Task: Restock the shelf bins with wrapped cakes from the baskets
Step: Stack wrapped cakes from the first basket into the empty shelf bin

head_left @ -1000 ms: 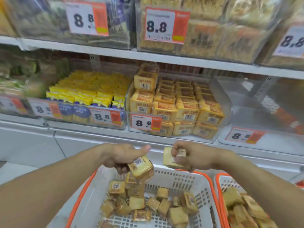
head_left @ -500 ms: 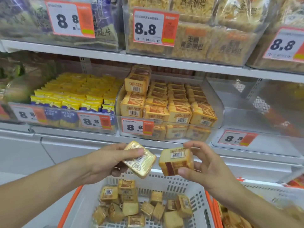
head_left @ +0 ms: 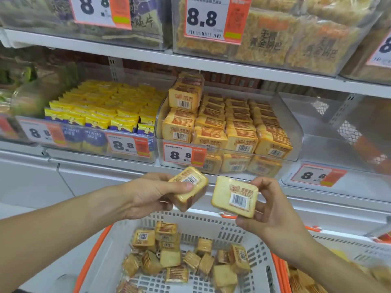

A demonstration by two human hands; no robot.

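L hand (head_left: pixel 148 195) clamped on wrapped cake (head_left: pixel 191 187), R hand (head_left: pixel 273 210) on 2nd cake (head_left: pixel 234 196), both above basket (head_left: pixel 239 231), below clear bin (head_left: pixel 294 132). Cakes prob light, soft, film slick: pinch by edges, no squeeze. Bin approx full w/ rows; basket approx 20 loose.

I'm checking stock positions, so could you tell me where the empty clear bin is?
In the head view, the empty clear bin sits at the right on the middle shelf, immediately right of the cake bin.
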